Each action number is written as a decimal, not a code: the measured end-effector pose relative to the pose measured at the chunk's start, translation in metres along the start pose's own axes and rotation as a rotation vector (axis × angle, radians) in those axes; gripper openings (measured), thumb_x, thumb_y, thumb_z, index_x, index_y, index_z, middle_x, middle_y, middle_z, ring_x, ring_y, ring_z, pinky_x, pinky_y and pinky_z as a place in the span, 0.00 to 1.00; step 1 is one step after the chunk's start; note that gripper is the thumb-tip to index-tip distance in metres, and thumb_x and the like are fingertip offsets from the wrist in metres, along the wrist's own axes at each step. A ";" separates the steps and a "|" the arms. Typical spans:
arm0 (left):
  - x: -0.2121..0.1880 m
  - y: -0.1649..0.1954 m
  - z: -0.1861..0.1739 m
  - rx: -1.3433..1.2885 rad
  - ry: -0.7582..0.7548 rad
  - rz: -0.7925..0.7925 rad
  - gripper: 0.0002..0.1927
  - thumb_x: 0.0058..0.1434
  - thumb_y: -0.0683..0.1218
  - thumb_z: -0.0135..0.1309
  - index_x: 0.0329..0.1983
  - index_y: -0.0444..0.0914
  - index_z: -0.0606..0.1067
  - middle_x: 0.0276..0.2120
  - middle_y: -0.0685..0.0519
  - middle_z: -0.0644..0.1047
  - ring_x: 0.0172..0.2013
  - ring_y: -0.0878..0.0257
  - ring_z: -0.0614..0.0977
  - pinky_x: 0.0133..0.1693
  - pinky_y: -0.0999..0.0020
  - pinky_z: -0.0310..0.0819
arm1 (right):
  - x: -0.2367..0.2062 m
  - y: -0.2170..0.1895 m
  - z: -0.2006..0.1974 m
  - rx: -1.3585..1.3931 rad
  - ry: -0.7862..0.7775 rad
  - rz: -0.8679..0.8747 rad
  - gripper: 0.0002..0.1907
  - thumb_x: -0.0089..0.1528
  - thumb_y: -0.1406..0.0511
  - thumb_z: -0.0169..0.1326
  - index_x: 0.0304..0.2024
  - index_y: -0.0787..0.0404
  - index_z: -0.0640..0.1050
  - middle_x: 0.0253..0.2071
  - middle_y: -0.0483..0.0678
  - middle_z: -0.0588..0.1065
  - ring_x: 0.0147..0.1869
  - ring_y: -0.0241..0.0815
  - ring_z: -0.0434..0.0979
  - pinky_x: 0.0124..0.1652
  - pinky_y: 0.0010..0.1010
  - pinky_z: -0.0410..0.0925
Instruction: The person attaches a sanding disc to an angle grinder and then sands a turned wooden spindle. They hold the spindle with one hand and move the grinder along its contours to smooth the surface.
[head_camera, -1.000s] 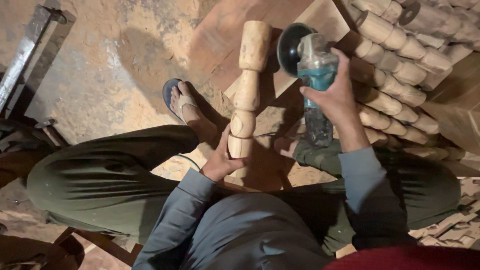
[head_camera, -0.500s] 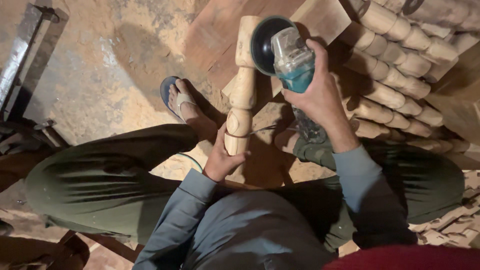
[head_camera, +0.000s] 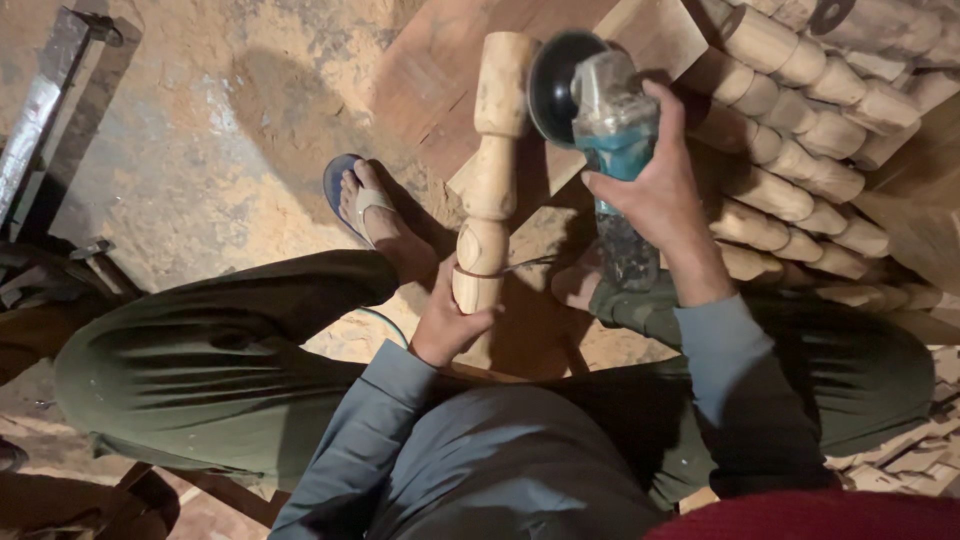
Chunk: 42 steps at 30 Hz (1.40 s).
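Sawdust covers the workshop floor (head_camera: 200, 150), pale and thick under a warm, dim light. On it the person sits low with knees spread, in olive trousers and a grey-blue long-sleeved top, one foot in a blue sandal (head_camera: 350, 195) stretched forward.

Between the knees stands a turned wooden spindle (head_camera: 490, 170), pale and unfinished, shaped in stacked bulbs and a long squared-off top. It rises nearly upright, tilted slightly away from the body. The left hand (head_camera: 450, 320) is closed around its lowest bulb, thumb and fingers wrapped at the base, steadying it from below.

The right hand (head_camera: 655, 195) is clenched around the body of a teal angle grinder (head_camera: 610, 140), which points upward. Its round black disc (head_camera: 560, 85) sits just beside the upper part of the spindle, on the right side of it; whether the disc actually touches the wood cannot be told from this view.

Behind the grinder, at the upper right, lies a stack of finished spindles (head_camera: 800, 150), similar turned pieces laid side by side in rows. A flat wooden board (head_camera: 440, 70) lies on the floor beyond the held spindle. Dark metal bars (head_camera: 50, 110) run along the left edge.
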<state>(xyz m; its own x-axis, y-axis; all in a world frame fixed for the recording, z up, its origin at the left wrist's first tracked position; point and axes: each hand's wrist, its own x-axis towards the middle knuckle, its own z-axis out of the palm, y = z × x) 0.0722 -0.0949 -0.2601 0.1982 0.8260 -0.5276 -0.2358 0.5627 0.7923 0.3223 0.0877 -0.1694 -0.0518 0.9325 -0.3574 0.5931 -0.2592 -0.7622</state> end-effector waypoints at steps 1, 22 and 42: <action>0.000 0.001 0.000 0.036 0.027 0.024 0.47 0.52 0.43 0.65 0.73 0.37 0.55 0.56 0.51 0.73 0.54 0.63 0.75 0.55 0.65 0.72 | 0.002 -0.003 0.000 -0.031 -0.008 -0.020 0.54 0.53 0.68 0.71 0.74 0.51 0.53 0.67 0.61 0.68 0.69 0.56 0.72 0.63 0.44 0.68; 0.003 0.001 -0.006 -0.053 -0.076 -0.042 0.45 0.54 0.42 0.65 0.73 0.36 0.57 0.58 0.51 0.72 0.58 0.64 0.72 0.60 0.66 0.67 | 0.005 0.002 -0.002 0.014 0.008 0.022 0.53 0.54 0.66 0.69 0.75 0.50 0.53 0.67 0.60 0.69 0.69 0.56 0.74 0.62 0.45 0.70; 0.008 0.020 0.007 0.528 0.197 0.210 0.52 0.52 0.47 0.68 0.75 0.37 0.51 0.61 0.40 0.67 0.60 0.46 0.70 0.58 0.53 0.66 | -0.028 0.006 -0.012 0.116 0.081 0.053 0.52 0.53 0.73 0.67 0.75 0.56 0.56 0.66 0.56 0.68 0.66 0.48 0.72 0.60 0.40 0.70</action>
<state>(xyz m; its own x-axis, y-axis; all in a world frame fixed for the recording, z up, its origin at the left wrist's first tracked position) 0.0754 -0.0771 -0.2461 0.0069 0.9367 -0.3499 0.2636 0.3359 0.9043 0.3365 0.0635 -0.1574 0.0452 0.9327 -0.3577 0.4965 -0.3317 -0.8022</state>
